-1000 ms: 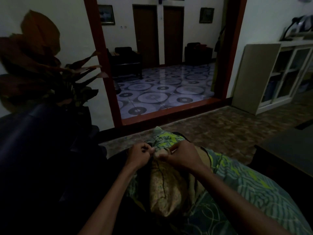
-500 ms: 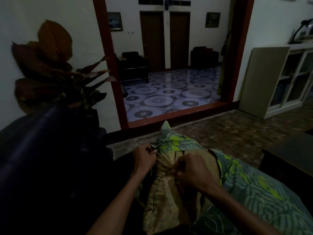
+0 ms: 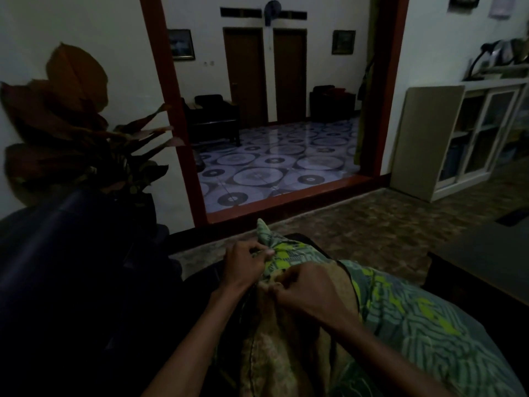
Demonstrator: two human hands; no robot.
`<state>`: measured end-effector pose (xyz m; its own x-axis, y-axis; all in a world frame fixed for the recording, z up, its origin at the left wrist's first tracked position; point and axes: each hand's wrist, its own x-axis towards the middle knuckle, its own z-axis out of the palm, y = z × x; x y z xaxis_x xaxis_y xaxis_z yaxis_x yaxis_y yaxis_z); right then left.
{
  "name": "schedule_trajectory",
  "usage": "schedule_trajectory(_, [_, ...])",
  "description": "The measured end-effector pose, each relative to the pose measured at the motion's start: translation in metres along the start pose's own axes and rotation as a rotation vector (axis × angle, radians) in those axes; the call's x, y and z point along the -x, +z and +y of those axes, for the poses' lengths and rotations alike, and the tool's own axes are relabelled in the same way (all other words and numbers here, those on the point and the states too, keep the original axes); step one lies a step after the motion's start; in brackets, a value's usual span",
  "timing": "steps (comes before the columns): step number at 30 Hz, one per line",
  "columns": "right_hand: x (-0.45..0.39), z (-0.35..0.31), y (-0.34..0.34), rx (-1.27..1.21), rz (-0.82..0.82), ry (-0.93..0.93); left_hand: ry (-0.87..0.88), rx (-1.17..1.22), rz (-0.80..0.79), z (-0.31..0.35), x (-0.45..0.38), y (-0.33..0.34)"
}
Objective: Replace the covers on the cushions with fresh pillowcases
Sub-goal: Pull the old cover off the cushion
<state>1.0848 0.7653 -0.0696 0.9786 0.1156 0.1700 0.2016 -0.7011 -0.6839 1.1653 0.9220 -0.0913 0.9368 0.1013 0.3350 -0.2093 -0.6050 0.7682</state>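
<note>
fingers of left hand pinch green pillowcase; right hand fingers pinch tan cushion.

Across the last second the view tilts upward, so more of the far room's doors and wall shows above the doorway. The green pillowcase corner now stands up in a taller peak beyond the left hand, where a second ago it lay lower and flatter. The right hand sits lower and nearer, drawn apart from the left hand it touched before, its fingers now pinching the tan cushion edge.
</note>
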Motion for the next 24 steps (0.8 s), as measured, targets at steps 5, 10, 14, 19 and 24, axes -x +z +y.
schedule_trajectory(5, [-0.013,-0.005,0.022,0.079,0.17,0.048,0.184,-0.088,0.035,0.001,0.002,-0.004])
schedule_trajectory(10, [-0.009,-0.009,0.011,0.099,0.1,0.026,0.202,-0.142,0.078,0.002,0.001,-0.011])
schedule_trajectory(14, [0.009,-0.007,-0.008,0.067,0.037,-0.003,0.107,-0.159,0.183,0.004,-0.008,-0.016])
schedule_trajectory(19, [0.025,-0.004,-0.031,0.092,-0.013,-0.08,-0.019,-0.069,0.227,0.012,-0.011,-0.022])
schedule_trajectory(24, [0.019,-0.013,-0.039,0.097,0.035,-0.096,-0.019,-0.025,0.165,0.018,-0.007,-0.021])
